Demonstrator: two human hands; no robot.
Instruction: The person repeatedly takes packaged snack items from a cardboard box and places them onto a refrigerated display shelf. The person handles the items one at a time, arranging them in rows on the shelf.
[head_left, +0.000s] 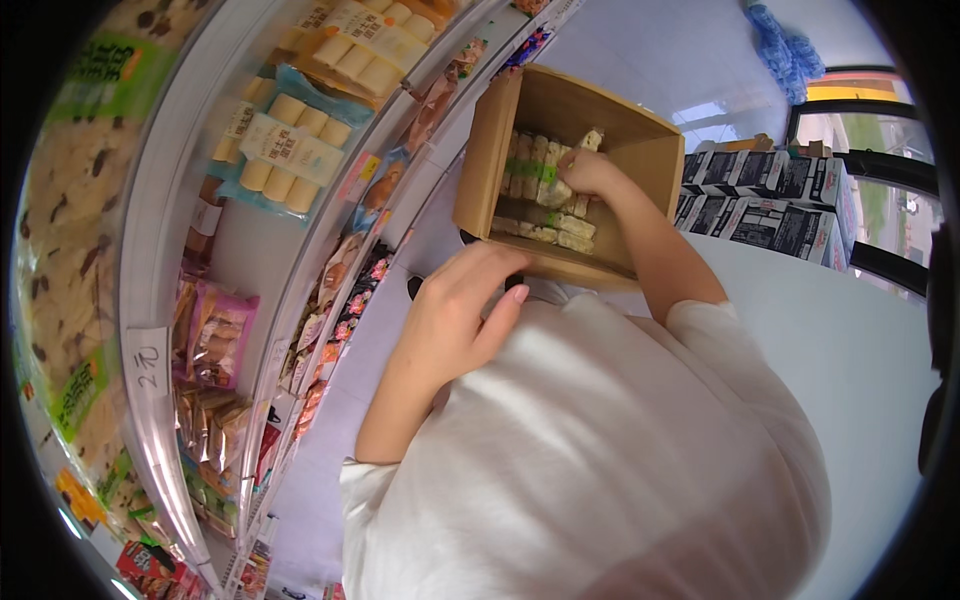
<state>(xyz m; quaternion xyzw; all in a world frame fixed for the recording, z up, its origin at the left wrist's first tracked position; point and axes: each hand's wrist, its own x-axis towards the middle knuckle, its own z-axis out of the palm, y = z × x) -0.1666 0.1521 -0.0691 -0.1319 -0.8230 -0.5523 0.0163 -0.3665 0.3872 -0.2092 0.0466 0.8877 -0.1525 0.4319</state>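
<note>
An open cardboard box (480, 161) is in front of me. Inside it, clear-wrapped packs of pale snack bars (525, 161) with green labels stand in a row, and more packs (547, 229) lie along the near side. My right hand (589, 171) reaches into the box, its fingers closed around one pale wrapped pack (555, 191), partly hidden by the hand. My left hand (465, 311) is by the box's near left corner, thumb apart from the fingers, with nothing seen between them. Whether its fingertips touch the cardboard, I cannot tell.
Tiered shelves (281, 277) curve along the left, with packs of cream rolls (292, 150), a pink-purple snack bag (219, 334) and a handwritten price tag (148, 361). Stacked dark printed cartons (780, 214) stand at the right by the glass door. Blue plastic (780, 52) hangs at the top right.
</note>
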